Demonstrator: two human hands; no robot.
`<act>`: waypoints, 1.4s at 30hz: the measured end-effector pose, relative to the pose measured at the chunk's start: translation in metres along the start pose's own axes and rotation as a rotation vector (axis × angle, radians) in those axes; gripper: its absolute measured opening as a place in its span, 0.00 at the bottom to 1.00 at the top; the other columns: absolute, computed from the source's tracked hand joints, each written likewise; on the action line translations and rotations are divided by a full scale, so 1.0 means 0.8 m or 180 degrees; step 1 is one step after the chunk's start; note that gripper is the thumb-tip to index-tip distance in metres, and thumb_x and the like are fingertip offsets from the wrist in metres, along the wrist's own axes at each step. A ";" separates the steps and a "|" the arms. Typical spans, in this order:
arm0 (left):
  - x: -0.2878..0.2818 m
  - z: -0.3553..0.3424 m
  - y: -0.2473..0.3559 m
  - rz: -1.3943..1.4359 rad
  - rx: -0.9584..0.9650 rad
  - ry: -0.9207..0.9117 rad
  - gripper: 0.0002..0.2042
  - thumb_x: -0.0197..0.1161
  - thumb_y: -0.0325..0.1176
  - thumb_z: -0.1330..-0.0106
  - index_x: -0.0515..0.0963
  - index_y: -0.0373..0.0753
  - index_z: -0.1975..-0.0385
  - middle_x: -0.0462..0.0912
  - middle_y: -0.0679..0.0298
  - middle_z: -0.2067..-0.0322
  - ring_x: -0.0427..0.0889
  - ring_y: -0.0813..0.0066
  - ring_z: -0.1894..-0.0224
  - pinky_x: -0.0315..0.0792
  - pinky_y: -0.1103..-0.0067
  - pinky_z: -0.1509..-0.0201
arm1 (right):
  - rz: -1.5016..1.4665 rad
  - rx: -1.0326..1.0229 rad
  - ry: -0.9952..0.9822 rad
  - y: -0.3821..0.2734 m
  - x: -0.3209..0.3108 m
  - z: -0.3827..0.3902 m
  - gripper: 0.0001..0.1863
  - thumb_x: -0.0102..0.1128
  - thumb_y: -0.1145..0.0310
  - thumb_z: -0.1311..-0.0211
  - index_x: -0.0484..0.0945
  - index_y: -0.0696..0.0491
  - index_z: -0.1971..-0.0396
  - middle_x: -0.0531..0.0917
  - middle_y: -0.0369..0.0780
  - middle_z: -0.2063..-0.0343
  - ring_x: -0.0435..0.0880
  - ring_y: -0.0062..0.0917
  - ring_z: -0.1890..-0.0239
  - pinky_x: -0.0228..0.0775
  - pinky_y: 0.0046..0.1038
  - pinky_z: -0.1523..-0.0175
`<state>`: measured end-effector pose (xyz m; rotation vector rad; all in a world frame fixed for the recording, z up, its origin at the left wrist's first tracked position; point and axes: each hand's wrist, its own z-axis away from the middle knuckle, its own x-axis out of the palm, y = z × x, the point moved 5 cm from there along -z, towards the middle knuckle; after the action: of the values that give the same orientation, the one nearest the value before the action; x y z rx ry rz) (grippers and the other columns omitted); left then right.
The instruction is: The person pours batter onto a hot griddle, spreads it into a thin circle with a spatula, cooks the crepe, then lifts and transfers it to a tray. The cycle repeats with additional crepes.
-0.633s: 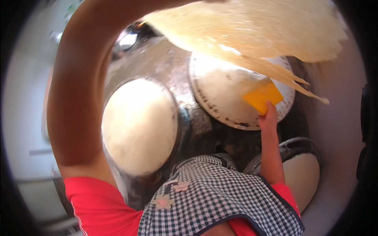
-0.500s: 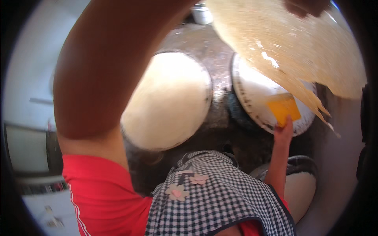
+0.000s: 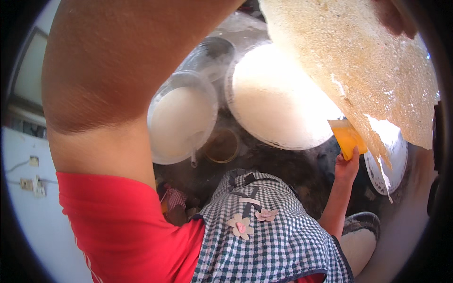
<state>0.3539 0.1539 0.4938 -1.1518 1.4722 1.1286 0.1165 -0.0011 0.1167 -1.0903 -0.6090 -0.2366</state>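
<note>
My left hand (image 3: 395, 19), raised at the top right, grips a large, thin, golden flatbread sheet (image 3: 339, 42) with a ragged, torn lower edge hanging in strips. My right hand (image 3: 347, 165) is closed on a flat yellow scraper (image 3: 348, 137), just left of those strips. Behind the scraper, a wide round plate (image 3: 278, 94) is covered with pale, brightly lit batter. A second round white-rimmed plate (image 3: 384, 179) shows at the right, partly hidden by the sheet.
A container of pale batter (image 3: 177, 118) with a handle sticking out stands left of centre, beside a dark round pan (image 3: 203, 56). A brownish round vessel (image 3: 219, 146) sits lower down. Another batter container (image 3: 358, 247) is at lower right. Wall sockets (image 3: 33, 184) are at far left.
My view has swung leftward, bringing the batter container with the handle in. My left hand and sheet have moved right and hang lower in the picture. My right hand still holds the scraper.
</note>
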 end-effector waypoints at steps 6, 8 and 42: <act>-0.029 0.031 -0.004 -0.0152 -0.0268 0.0080 0.15 0.64 0.34 0.50 0.76 0.31 0.65 0.81 0.56 0.73 0.81 0.70 0.72 0.76 0.78 0.65 | 0.0063 0.0123 -0.0452 0.051 0.062 0.024 0.18 0.54 0.60 0.41 0.67 0.53 0.55 0.76 0.35 0.64 0.74 0.16 0.71 0.63 0.15 0.74; -0.049 0.034 -0.014 -0.0137 -0.0330 0.0059 0.15 0.65 0.34 0.50 0.76 0.30 0.66 0.81 0.56 0.73 0.81 0.70 0.71 0.76 0.78 0.65 | 0.0000 0.0307 -0.0512 0.070 0.079 0.041 0.18 0.54 0.60 0.41 0.67 0.53 0.55 0.76 0.35 0.64 0.74 0.16 0.69 0.63 0.15 0.74; 0.059 1.005 -0.653 0.3996 -0.4029 0.4650 0.21 0.65 0.34 0.46 0.71 0.31 0.54 0.76 0.59 0.57 0.76 0.66 0.57 0.73 0.73 0.55 | 0.1237 0.0577 -0.0531 0.318 0.296 0.170 0.17 0.53 0.60 0.41 0.68 0.51 0.55 0.76 0.34 0.64 0.76 0.20 0.66 0.64 0.18 0.76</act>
<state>0.9588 0.8623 0.2625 -2.2315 2.9392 2.5493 0.3810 0.2619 0.1030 -1.0353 -0.5421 0.2444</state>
